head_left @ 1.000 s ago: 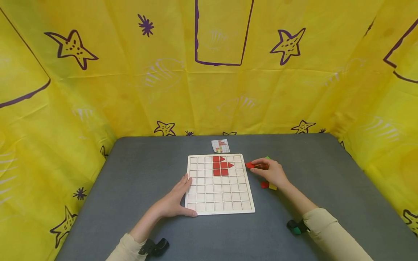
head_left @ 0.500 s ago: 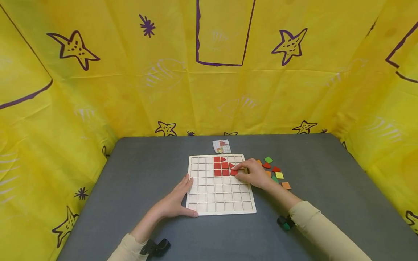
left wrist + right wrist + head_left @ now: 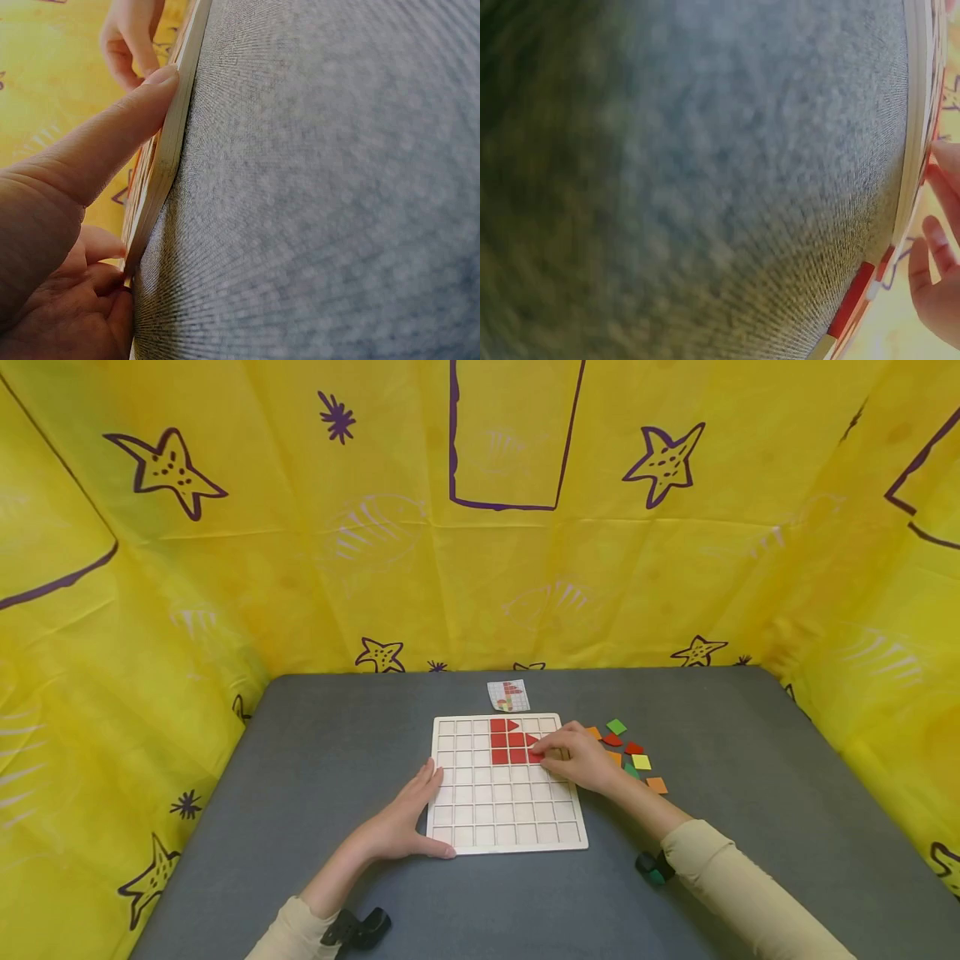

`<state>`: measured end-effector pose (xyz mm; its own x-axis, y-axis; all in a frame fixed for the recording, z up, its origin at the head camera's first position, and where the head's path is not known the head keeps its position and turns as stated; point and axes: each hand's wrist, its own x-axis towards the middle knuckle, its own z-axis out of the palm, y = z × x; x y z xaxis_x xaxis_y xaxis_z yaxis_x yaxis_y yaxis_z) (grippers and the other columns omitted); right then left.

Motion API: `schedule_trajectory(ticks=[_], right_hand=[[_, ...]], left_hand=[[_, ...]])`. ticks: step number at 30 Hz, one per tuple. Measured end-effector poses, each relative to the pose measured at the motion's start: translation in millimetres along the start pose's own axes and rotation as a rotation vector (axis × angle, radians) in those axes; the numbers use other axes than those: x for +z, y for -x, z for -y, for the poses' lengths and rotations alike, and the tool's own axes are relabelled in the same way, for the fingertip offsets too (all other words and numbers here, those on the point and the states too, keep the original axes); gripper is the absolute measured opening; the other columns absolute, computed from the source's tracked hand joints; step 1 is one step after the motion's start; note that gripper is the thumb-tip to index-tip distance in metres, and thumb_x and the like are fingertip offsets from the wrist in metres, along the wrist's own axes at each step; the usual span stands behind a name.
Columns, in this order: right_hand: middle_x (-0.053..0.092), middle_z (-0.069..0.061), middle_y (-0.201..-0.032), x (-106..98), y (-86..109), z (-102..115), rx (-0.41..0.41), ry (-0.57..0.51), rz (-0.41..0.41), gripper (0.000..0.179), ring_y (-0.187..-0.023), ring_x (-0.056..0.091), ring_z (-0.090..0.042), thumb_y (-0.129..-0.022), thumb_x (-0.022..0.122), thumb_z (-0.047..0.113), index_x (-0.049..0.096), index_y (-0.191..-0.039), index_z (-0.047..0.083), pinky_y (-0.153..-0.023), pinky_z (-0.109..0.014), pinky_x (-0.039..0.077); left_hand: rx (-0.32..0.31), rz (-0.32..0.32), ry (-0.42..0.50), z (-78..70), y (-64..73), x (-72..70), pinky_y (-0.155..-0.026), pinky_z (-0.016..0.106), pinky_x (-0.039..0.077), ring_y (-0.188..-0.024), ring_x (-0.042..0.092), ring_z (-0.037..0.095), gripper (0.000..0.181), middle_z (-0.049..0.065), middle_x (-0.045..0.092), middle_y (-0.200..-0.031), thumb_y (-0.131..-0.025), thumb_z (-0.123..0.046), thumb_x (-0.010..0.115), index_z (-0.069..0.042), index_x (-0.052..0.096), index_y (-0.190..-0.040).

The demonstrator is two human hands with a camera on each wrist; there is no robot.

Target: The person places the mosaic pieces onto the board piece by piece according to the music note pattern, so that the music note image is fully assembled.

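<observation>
A pale square grid board lies on the table, with several red tiles in its upper cells. My left hand spans the board's near left corner, thumb along the front edge and fingers at the left side. Over the board's right part, my right hand pinches a red tile at the right end of the third row. That tile sits beside the other red ones and is partly hidden by the fingertips. In the right wrist view, the right fingers reach over the board's edge.
Loose green, orange, yellow and red tiles, including a yellow tile and a green tile, lie right of the board. A small printed pattern card lies behind it. Yellow patterned cloth surrounds the grey table.
My right hand has moved left from the loose tiles onto the board, carrying the red tile to the third row. Since half a second ago it has barely moved. The left hand stays put.
</observation>
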<state>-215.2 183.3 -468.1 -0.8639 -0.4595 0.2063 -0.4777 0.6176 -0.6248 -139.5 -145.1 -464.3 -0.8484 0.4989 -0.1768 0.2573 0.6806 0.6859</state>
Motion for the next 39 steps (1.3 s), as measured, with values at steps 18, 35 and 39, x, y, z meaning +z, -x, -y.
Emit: schedule_trajectory(ticks=[18, 35, 39], right_hand=[[0.071, -0.003, -0.104, -46.7, 23.8, -26.7, 0.399, -0.136, -0.145, 0.020, -0.088, 0.061, -0.021, -0.087, 0.069, 0.027, 0.072, -0.105, 0.018, -0.076, -0.033, 0.048], [0.064, -0.005, -0.084, -31.8, 8.2, -37.5, 0.248, 0.046, -0.092, 0.026, -0.078, 0.047, -0.021, -0.080, 0.076, 0.020, 0.072, -0.105, 0.012, -0.070, -0.033, 0.036], [0.067, -0.007, -0.092, -31.0, 6.3, -36.8, 0.251, 0.080, -0.089, 0.026, -0.082, 0.049, -0.023, -0.081, 0.076, 0.022, 0.073, -0.105, 0.012, -0.072, -0.034, 0.038]], left_hand=[[-0.002, -0.001, -0.009, 0.6, 0.9, -1.6, -0.113, 0.057, 0.015, -0.147, 0.002, 0.036, 0.119, 0.018, 0.000, -0.159, -0.066, -0.047, 0.083, -0.002, 0.014, -0.151], [-0.008, 0.002, -0.021, 1.9, -0.1, 0.3, -0.114, 0.054, 0.015, -0.147, 0.001, 0.033, 0.119, 0.015, -0.001, -0.160, -0.065, -0.047, 0.083, -0.003, 0.015, -0.151], [0.001, -0.001, -0.015, 2.5, 0.2, 0.7, -0.113, 0.056, 0.015, -0.147, 0.002, 0.035, 0.118, 0.017, -0.001, -0.159, -0.066, -0.047, 0.083, -0.002, 0.015, -0.151]])
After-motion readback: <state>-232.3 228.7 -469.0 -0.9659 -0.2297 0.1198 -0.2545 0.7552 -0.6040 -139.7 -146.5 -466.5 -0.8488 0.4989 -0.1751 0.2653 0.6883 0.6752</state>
